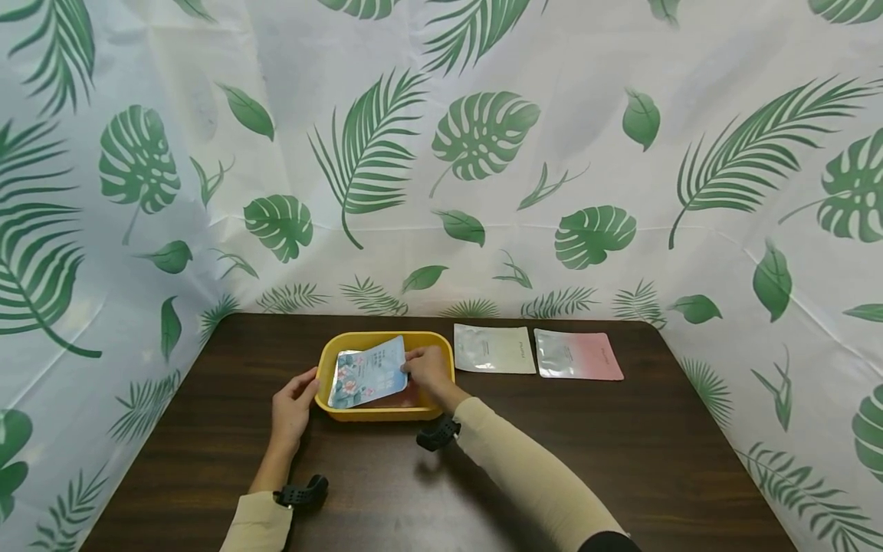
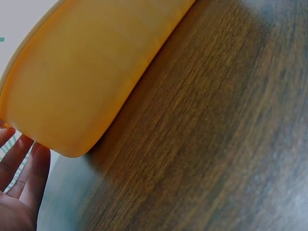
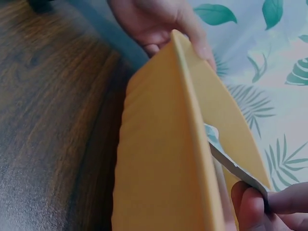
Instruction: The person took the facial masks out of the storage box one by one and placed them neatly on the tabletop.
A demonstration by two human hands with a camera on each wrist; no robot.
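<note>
My right hand (image 1: 429, 368) pinches the right edge of a light blue face mask packet (image 1: 372, 373) with a pink flower print. The packet is tilted inside a yellow plastic basket (image 1: 386, 415), its left end low and its right end raised. In the right wrist view the packet (image 3: 236, 168) shows edge-on between thumb and fingers. Under it, a dark red packet (image 1: 403, 399) partly shows on the basket's floor. My left hand (image 1: 293, 406) holds the basket's left end, fingers (image 2: 38, 168) against the outer wall and a digit over the rim.
Right of the basket, a pale cream packet (image 1: 494, 350) and a pink packet (image 1: 578, 356) lie flat side by side near the back edge of the dark wooden table (image 1: 372, 491). Behind the table hangs a white cloth (image 1: 524, 253) with green leaves.
</note>
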